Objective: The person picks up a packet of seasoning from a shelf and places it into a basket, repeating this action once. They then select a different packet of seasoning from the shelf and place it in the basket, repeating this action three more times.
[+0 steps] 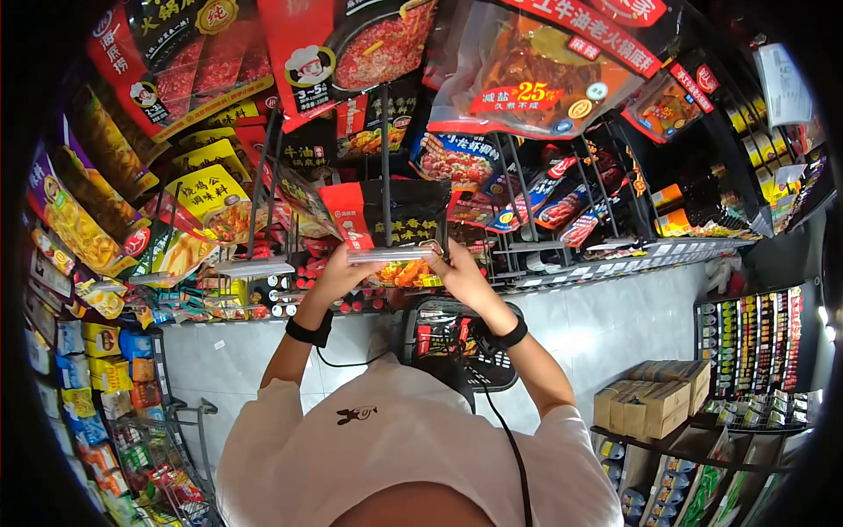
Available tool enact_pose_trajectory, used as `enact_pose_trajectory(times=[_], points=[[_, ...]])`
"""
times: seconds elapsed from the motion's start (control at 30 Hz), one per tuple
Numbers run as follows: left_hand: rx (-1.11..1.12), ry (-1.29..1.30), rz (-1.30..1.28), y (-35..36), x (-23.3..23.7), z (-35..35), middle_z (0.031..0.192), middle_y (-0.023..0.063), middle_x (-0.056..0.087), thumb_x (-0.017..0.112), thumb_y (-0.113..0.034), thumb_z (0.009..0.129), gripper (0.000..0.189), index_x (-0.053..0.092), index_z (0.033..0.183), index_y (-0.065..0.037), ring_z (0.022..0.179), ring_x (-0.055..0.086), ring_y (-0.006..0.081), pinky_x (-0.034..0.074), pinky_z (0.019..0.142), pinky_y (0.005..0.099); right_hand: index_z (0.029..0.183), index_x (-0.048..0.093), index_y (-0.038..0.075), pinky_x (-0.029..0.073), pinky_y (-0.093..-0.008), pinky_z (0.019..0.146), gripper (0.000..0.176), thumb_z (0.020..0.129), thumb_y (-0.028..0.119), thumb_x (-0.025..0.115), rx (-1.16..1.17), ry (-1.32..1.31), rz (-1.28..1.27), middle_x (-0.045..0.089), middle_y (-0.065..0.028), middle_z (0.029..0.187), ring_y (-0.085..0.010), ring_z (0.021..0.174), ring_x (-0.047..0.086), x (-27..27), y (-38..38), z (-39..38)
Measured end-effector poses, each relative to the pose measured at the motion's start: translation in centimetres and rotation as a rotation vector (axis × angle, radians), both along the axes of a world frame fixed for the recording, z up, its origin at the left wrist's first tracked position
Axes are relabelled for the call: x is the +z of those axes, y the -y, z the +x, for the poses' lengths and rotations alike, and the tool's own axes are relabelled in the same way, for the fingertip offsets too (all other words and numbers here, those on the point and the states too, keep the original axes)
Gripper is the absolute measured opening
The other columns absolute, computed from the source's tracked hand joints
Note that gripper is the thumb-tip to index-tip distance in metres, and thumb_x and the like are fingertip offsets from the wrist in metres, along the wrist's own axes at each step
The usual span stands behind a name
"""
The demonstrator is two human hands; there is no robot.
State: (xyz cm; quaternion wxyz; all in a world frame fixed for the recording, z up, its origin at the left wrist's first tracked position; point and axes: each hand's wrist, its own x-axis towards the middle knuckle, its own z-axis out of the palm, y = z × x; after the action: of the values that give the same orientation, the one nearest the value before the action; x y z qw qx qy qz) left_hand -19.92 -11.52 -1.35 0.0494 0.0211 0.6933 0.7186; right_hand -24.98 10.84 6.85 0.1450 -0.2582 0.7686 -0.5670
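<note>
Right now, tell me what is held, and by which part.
The red-and-black packet, apparently by its lower side edges, left grip and right grip on opposite sides.

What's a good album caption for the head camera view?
Left hand and right hand flank a red-and-black packet at a crowded shop rack.

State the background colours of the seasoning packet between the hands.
Seasoning packet: black, with red at picture left; head view.

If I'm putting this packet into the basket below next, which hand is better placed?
Probably your right hand: it is at the packet's right side, nearer the basket than your left hand.
</note>
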Motion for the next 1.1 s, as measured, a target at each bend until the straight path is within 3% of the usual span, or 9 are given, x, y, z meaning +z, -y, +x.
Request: enact_pose_trajectory(times=[0.1,0.27,0.33,0.47,0.53,0.83,0.93,1.07,1.1], points=[[0.032,0.019,0.019,-1.2,4.1,1.2,0.077,-0.0033,0.059,0.065,-0.016,0.082,0.018,0.062,0.091,0.0,0.064,0.048,0.0006,0.038,0.055,0.0175,0.112,0.049,-0.001,0.045,-0.0314,0.075,0.03,0.091,0.02,0.052,0.008,0.009,0.036,0.062,-0.0161,0.092,-0.0167,0.082,0.057,1.0,-0.4,1.1],[-0.009,0.092,0.037,-1.8,3.4,2.4,0.083,0.0003,0.062,0.067,-0.012,0.079,0.02,0.063,0.094,0.001,0.07,0.054,0.0049,0.045,0.063,0.0208,0.11,0.05,-0.003,0.044,-0.032,0.077,0.03,0.09,0.02,0.053,0.023,-0.098,0.113,0.06,-0.0168,0.093,-0.0219,0.084,0.057,0.7,-1.8,2.5],[-0.052,0.23,0.048,-2.3,5.1,3.4,0.086,0.0022,0.063,0.068,-0.012,0.078,0.022,0.063,0.096,0.001,0.072,0.055,0.006,0.046,0.065,0.0216,0.11,0.049,-0.006,0.045,-0.0351,0.079,0.035,0.088,0.02,0.055,0.029,-0.161,0.156,0.059,-0.0235,0.1,-0.0339,0.091,0.058,1.4,-2.5,3.1],[-0.1,0.262,-0.033,-3.2,1.5,4.3,0.085,0.0017,0.064,0.068,-0.01,0.078,0.02,0.064,0.095,0.0,0.075,0.057,0.0065,0.046,0.066,0.0215,0.108,0.049,-0.011,0.046,-0.0364,0.076,0.04,0.086,0.022,0.058,0.036,-0.22,0.231,0.057,-0.0266,0.103,-0.0396,0.091,0.057,1.8,-4.8,4.3],[-0.085,0.056,-0.076,-5.1,1.0,4.8,0.092,0.0043,0.063,0.068,0.002,0.074,0.029,0.058,0.101,0.001,0.082,0.058,0.0103,0.048,0.073,0.0248,0.109,0.049,-0.011,0.047,-0.0363,0.074,0.043,0.086,0.024,0.058,0.022,-0.221,0.208,0.056,-0.0274,0.103,-0.0395,0.089,0.058,0.1,-6.6,4.9],[-0.234,0.138,-0.271,-15.8,-0.9,5.5,0.104,0.0033,0.06,0.067,-0.005,0.077,0.035,0.056,0.11,-0.001,0.094,0.055,0.0123,0.044,0.084,0.0274,0.112,0.048,-0.004,0.045,-0.0324,0.075,0.034,0.09,0.021,0.053,-0.121,0.102,-0.014,0.062,-0.0177,0.093,-0.0287,0.084,0.06,-8.8,-17.3,8.7],[-0.317,0.322,-0.125,-20.9,-3.5,4.8,0.108,0.003,0.058,0.067,-0.006,0.078,0.038,0.054,0.113,-0.001,0.098,0.054,0.0126,0.043,0.086,0.0272,0.117,0.047,0.0,0.045,-0.0346,0.074,0.036,0.089,0.022,0.053,-0.227,0.232,-0.124,0.06,-0.0209,0.094,-0.0346,0.085,0.058,-13.3,-21.7,10.6],[-0.518,0.62,-0.058,-27.5,-10.8,2.9,0.114,0.0025,0.055,0.065,-0.008,0.079,0.045,0.048,0.121,-0.003,0.102,0.053,0.0136,0.042,0.089,0.0286,0.116,0.046,0.0,0.046,-0.0323,0.07,0.038,0.089,0.025,0.054,-0.494,0.441,-0.139,0.06,-0.0168,0.087,-0.0253,0.078,0.06,-23.6,-26.7,13.9],[-0.592,0.655,-0.095,-29.0,-13.4,2.6,0.115,0.0023,0.055,0.064,-0.011,0.081,0.044,0.048,0.121,-0.004,0.104,0.053,0.0137,0.042,0.089,0.0297,0.105,0.048,-0.003,0.047,-0.0275,0.058,0.032,0.091,0.025,0.052,-0.551,0.5,-0.212,0.055,-0.006,0.074,-0.0116,0.07,0.056,-26.2,-27.7,14.7]])
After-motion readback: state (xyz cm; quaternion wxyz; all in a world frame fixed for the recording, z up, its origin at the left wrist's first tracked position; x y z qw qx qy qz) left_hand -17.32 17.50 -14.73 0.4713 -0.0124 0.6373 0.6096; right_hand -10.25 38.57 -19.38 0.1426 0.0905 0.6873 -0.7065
